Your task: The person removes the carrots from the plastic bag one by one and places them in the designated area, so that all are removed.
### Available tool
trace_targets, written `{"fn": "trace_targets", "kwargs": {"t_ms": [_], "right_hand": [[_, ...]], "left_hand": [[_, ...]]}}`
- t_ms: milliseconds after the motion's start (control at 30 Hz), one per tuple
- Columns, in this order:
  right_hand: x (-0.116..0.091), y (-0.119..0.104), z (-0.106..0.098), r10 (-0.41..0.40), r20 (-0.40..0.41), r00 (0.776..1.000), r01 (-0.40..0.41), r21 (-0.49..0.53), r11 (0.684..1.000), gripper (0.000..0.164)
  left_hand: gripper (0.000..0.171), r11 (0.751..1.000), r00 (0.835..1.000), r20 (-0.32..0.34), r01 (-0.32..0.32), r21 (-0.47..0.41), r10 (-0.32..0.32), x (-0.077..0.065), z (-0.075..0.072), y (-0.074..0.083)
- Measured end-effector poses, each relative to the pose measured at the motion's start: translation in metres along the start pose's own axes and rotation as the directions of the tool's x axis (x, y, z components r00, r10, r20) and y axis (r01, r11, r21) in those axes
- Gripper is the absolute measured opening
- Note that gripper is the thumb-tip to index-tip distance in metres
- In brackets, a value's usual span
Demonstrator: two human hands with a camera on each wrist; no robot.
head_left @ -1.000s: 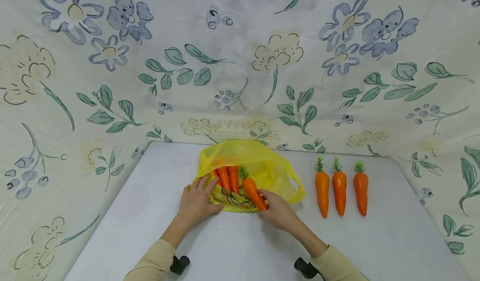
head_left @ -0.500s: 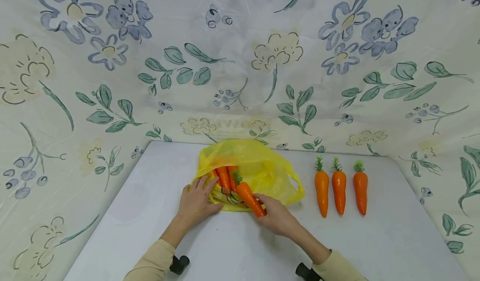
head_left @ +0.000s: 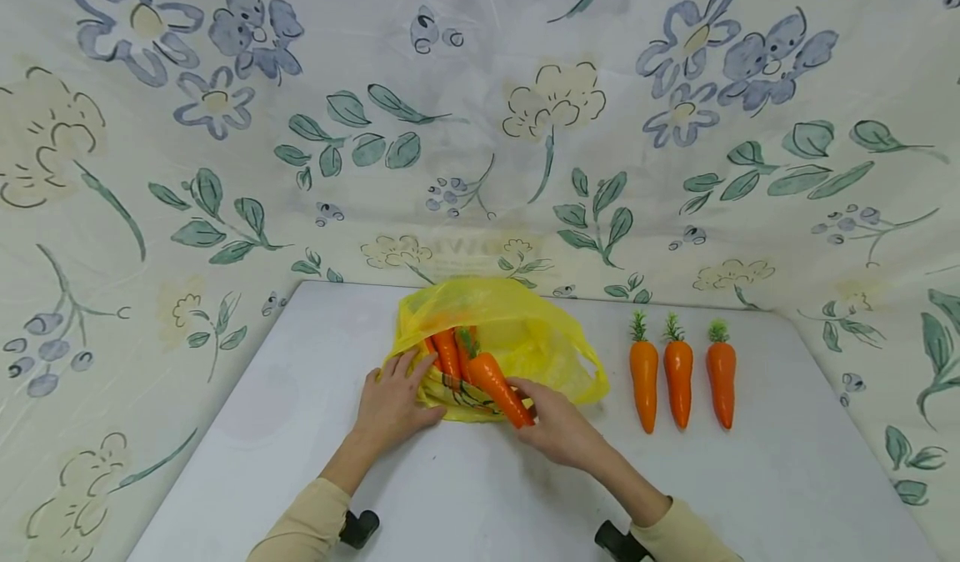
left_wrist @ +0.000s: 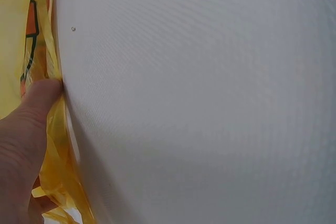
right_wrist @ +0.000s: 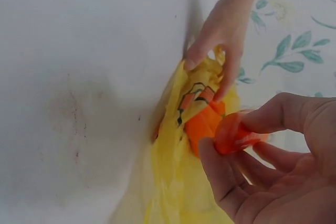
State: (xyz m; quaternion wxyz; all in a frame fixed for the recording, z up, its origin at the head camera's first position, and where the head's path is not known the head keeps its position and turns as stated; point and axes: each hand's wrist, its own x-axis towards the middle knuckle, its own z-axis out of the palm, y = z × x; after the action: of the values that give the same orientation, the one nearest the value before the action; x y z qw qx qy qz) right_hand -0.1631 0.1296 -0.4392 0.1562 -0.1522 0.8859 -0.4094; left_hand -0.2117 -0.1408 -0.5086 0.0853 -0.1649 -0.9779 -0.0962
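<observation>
A yellow plastic bag lies with its mouth towards me, several orange carrots inside it. My left hand grips the left side of the bag's mouth; in the left wrist view its thumb lies against the yellow film. At the mouth, my right hand pinches one carrot near its narrow tip, thumb opposite the fingers, as the right wrist view also shows. That carrot slants, its green top up and left over the carrots in the bag.
To the right of the bag, three carrots lie in a row on the white table, green tops towards the back. A flower-patterned sheet rises behind the table and along its sides.
The carrot in my right hand first swung left and towards me, then shifted slightly back up, its top now over the bagged carrots. My left hand stays where it was on the bag.
</observation>
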Motion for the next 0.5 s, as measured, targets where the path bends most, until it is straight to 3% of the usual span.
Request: {"fn": "trace_targets", "kwargs": {"t_ms": [500], "right_hand": [[-0.003,0.002,-0.016,-0.026,-0.053,0.998,0.027,0.011,1.000,0.064]], "left_hand": [[0.080,1.000,1.000,-0.002,-0.005,-0.004,0.005,0.000,-0.001,0.000]]}}
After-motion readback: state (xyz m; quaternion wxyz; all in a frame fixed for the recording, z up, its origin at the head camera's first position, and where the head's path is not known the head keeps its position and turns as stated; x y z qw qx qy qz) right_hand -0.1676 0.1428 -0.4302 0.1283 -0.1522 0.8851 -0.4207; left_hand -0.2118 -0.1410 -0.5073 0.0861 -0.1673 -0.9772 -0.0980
